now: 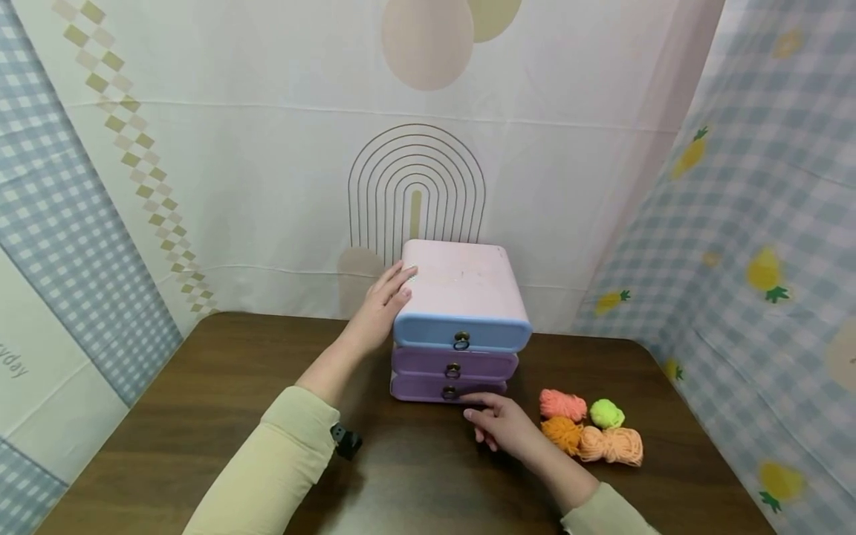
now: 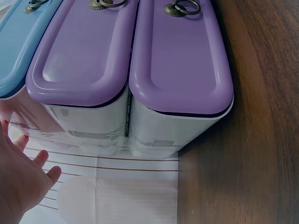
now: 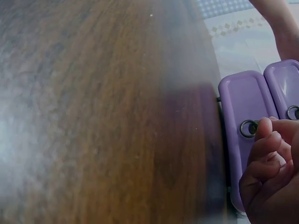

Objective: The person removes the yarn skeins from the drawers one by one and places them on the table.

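Note:
A small three-drawer cabinet with a pale pink top [image 1: 461,279] stands on the table, one blue drawer front [image 1: 428,332] above two purple ones. Each front has a bronze ring pull; the lowest ring pull [image 1: 449,392] hangs at the bottom drawer [image 1: 414,388]. Fingers spread, my left hand [image 1: 377,308] rests against the cabinet's upper left edge. My right hand [image 1: 504,425] is at the bottom drawer, index finger stretched out beside its ring and the other fingers loosely bent. In the right wrist view the fingertips [image 3: 265,125] lie close to that ring [image 3: 247,128]; whether they touch it is unclear.
Right of the cabinet lie several small yarn bundles: coral [image 1: 562,405], neon green [image 1: 607,414], orange [image 1: 563,432] and peach [image 1: 611,446]. A patterned cloth [image 1: 267,186] hangs behind the brown wooden table [image 1: 254,386], with checked cloth on both sides.

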A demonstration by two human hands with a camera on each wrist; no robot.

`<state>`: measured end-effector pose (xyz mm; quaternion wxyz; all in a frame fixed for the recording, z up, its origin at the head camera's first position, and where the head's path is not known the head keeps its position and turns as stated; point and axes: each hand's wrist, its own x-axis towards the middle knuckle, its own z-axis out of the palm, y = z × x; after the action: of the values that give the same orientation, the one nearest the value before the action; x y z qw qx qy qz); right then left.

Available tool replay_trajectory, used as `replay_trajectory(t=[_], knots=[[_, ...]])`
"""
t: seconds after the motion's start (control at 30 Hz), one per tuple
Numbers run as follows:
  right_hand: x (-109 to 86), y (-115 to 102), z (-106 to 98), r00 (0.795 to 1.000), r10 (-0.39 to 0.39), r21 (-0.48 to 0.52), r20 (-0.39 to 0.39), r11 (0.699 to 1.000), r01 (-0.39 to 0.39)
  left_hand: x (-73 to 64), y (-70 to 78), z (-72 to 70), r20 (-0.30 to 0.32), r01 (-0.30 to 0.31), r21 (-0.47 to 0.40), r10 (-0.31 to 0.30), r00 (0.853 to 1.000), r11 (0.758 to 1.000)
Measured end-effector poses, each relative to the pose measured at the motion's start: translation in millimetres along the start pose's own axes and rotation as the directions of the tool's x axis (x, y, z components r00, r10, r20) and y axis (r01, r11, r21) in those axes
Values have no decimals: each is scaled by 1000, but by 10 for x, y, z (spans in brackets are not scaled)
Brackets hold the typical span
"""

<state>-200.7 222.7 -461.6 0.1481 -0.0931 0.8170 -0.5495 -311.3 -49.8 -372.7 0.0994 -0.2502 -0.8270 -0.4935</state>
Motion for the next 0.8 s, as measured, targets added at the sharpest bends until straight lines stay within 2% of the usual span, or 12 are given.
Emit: replay_trajectory(t=[0.33,0.57,0.8], knots=[[90,32,87,999,17,-55,-36,998,-19,-3,-5,-13,3,-15,-12,15,1000,1000],[105,-17,145,999,10,-37,-40,999,-12,-1,-5,-6,3,-12,-11,12,1000,1000],[129,-21,177,1000,28,32,-12,999,-28,2,-29,-2,2,-12,-4,12,1000,1000]])
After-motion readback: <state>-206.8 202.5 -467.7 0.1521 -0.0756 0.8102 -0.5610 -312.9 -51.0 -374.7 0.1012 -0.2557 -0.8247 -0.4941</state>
